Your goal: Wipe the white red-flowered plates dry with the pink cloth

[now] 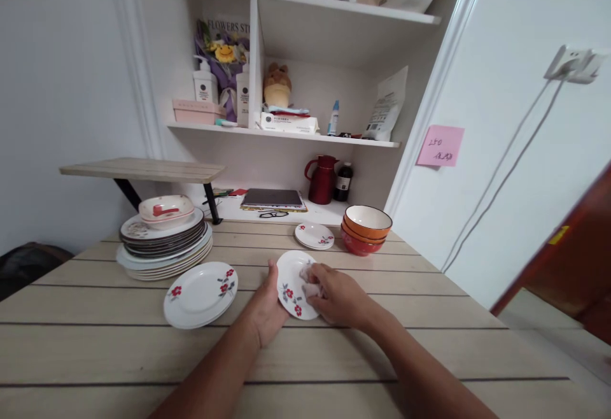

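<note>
A small white plate (pixel 290 272) with red flowers is held tilted above the table. My left hand (pixel 270 311) grips its left edge, thumb up at the rim and fingers underneath. With closed fingers, my right hand (pixel 341 295) presses a crumpled whitish cloth or tissue (pixel 311 288) against the plate's right side. To the left lie larger white plates (pixel 198 298) with the same red flowers, stacked. Behind the held plate sits a short stack of small flowered plates (pixel 312 234).
A tall stack of plates (pixel 165 247) topped by pinkish bowls (pixel 167 212) stands at the left, near a raised wooden shelf (pixel 143 167). Stacked orange and red bowls (pixel 365 231) stand back right. Behind are a red jug (pixel 322 180), a dark bottle (pixel 342 182), a laptop (pixel 272 197) and glasses (pixel 273 214).
</note>
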